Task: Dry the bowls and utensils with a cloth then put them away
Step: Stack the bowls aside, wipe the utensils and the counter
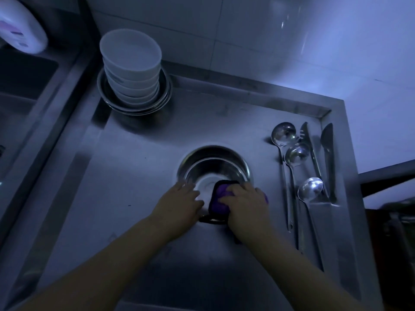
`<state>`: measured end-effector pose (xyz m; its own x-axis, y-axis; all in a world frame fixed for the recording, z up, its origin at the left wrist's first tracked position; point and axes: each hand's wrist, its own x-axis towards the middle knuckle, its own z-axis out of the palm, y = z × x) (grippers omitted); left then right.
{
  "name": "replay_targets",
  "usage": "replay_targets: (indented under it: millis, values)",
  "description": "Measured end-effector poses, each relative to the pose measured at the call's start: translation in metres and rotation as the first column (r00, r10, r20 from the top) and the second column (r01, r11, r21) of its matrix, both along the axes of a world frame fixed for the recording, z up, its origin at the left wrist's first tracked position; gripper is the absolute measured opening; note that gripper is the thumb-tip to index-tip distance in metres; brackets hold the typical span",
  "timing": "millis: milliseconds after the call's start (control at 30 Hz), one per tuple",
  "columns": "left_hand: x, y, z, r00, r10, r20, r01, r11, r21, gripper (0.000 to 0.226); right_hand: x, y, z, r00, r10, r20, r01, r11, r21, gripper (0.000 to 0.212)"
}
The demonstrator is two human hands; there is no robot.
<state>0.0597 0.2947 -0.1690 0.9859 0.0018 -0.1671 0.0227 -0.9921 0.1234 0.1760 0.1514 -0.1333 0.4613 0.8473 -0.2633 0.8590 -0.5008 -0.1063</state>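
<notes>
A steel bowl (213,167) stands on the steel counter (139,198) in front of me. My left hand (179,204) grips its near left rim. My right hand (246,203) presses a purple cloth with a black edge (219,198) against the bowl's near inner wall. Several white bowls (131,63) are stacked inside several steel bowls (134,104) at the back left. At the right lie three ladles (283,133) (296,153) (310,189), a slotted utensil (308,142) and tongs (327,149).
A raised rim (247,86) runs along the back and right of the counter, with a tiled wall (269,37) behind. A dark sink basin (20,90) lies to the left. A white plastic container (20,25) hangs over it at the top left.
</notes>
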Motion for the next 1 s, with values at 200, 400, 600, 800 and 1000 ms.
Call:
replay_targets:
  millis: [200,400,600,800,1000]
  values:
    - [0.005,-0.010,-0.002,0.989,0.086,-0.119,-0.095,0.993,-0.068,0.032,-0.001,-0.016,-0.004,0.998,-0.063,-0.032,0.056,0.981,-0.186,0.038]
    - [0.011,-0.008,-0.004,0.986,0.085,-0.144,-0.090,0.996,-0.030,0.023,0.002,0.000,-0.010,1.000,-0.017,0.022,0.021,0.975,-0.222,0.034]
    - [0.005,-0.010,0.001,0.995,0.058,-0.085,-0.060,0.998,-0.016,0.023,0.015,-0.005,-0.013,0.994,-0.080,0.073,0.092,0.980,-0.178,0.038]
    - [0.000,-0.006,0.003,0.998,0.045,0.034,-0.043,0.997,-0.061,0.012,0.036,0.011,0.004,0.966,-0.219,0.140,0.211,0.975,0.071,0.044]
    - [-0.005,0.020,0.012,0.938,0.267,0.221,-0.233,0.958,-0.168,0.043,0.049,0.067,0.013,0.962,-0.252,0.104,0.177,0.870,0.461,0.052]
